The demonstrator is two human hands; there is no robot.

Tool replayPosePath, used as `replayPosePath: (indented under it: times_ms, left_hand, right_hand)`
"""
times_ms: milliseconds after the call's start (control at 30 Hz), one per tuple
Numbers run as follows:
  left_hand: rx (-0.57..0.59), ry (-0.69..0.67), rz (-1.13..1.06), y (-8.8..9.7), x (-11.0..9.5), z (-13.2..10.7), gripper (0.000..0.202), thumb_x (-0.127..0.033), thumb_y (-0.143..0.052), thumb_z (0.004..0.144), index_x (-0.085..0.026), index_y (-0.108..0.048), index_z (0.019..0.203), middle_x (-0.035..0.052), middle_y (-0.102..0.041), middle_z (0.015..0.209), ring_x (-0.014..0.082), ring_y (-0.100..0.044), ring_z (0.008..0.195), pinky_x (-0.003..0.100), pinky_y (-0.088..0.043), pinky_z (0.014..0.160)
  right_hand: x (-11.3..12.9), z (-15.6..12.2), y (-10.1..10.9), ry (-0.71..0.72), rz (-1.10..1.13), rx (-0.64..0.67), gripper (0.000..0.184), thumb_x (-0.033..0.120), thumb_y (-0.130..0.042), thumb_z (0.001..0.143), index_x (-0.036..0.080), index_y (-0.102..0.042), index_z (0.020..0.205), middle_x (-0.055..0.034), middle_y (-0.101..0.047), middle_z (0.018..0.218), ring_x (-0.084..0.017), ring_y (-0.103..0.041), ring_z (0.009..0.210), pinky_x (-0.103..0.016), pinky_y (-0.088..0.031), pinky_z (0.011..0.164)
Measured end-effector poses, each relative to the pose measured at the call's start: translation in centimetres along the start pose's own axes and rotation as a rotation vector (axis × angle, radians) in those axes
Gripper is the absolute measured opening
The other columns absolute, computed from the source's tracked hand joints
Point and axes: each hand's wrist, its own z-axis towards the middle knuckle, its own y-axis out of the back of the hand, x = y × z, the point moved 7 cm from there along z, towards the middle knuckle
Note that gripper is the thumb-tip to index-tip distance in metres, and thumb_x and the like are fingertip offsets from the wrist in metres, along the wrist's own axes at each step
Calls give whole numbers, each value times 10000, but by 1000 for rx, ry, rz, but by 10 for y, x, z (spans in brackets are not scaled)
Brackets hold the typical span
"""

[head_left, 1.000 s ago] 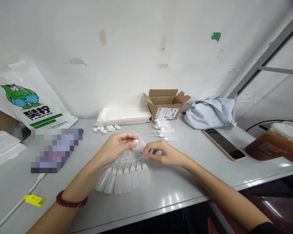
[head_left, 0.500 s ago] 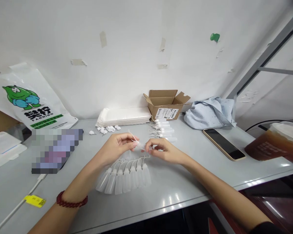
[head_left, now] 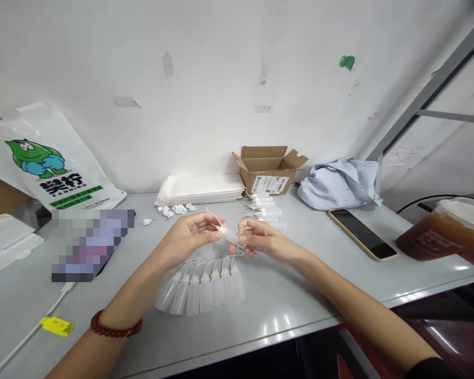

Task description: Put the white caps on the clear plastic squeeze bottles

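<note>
Between my two hands a translucent plastic squeeze bottle (head_left: 232,238) lies tilted, its thin spout toward the left. My left hand (head_left: 193,231) pinches it at the white cap end. Around the body close the fingers of my right hand (head_left: 260,238). Just below, several similar bottles (head_left: 199,295) lie side by side in a fan on the table, with curved white spouts pointing away from me. More bottles (head_left: 266,208) lie beyond my right hand. A group of small white caps (head_left: 177,209) sits behind my left hand, with a single cap (head_left: 147,221) off to the left.
At the wall stand a stack of white packets (head_left: 201,188) and an open cardboard box (head_left: 266,171). A blue cloth bag (head_left: 337,184), a phone (head_left: 361,234) and a large drink cup (head_left: 446,231) are on the right. A white printed bag (head_left: 59,163) and a cable (head_left: 27,337) are left.
My right hand's fingers have shifted on the bottle, and more of its body shows between my hands. My left hand stays nearly in place at the cap end.
</note>
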Motion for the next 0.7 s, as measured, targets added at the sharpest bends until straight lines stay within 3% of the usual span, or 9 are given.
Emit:
replayPosePath:
  times_ms: [300, 700]
  left_hand:
    - [-21, 69, 97, -7, 3, 1, 313, -452, -650, 754, -152, -637, 666, 17, -629, 693, 146, -591, 660, 288, -505, 674]
    - [31, -21, 120, -10, -10, -2, 201, -375, -601, 817, -184, -660, 798, 9, -630, 832, 115, -581, 658, 265, -497, 672]
  right_hand:
    - [4, 0, -2, 15, 23, 15, 162, 284, -579, 856, 188, -449, 837, -35, -669, 808, -62, -414, 528, -224, -328, 540]
    - [1, 0, -6, -49, 142, 73, 155, 266, -574, 851, 190, -440, 835, -20, -669, 748, -47, -434, 439, -191, -315, 444]
